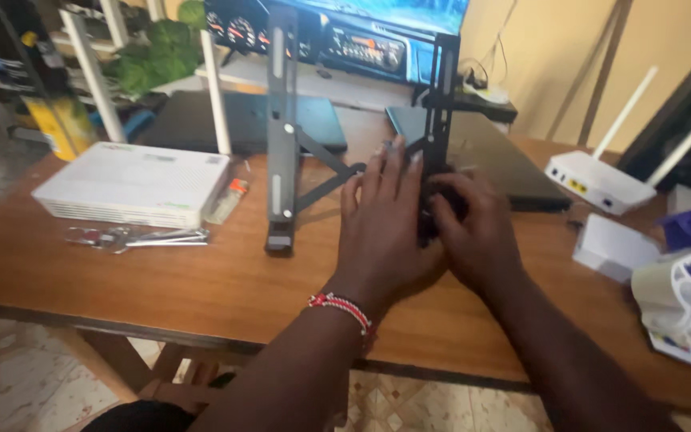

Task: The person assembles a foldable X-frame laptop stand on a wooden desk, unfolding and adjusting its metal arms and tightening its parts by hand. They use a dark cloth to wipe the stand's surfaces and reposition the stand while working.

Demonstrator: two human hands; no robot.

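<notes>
A grey folding laptop stand (283,128) stands on the wooden table (161,280), its two arms upright and joined by crossed struts. My left hand (381,232) lies flat against the lower part of the stand's right arm, fingers spread; a red beaded band is on that wrist. My right hand (473,232) curls its fingers around the base of the same right arm (440,104). The arm's foot is hidden behind my hands.
A white router box (133,182) lies at the left, with a lighter (229,200) and metal tools (137,237) beside it. Dark laptops (489,152) lie behind the stand. At the right are a white router with antennas (597,182), a white box (613,246) and a tape dispenser (677,292).
</notes>
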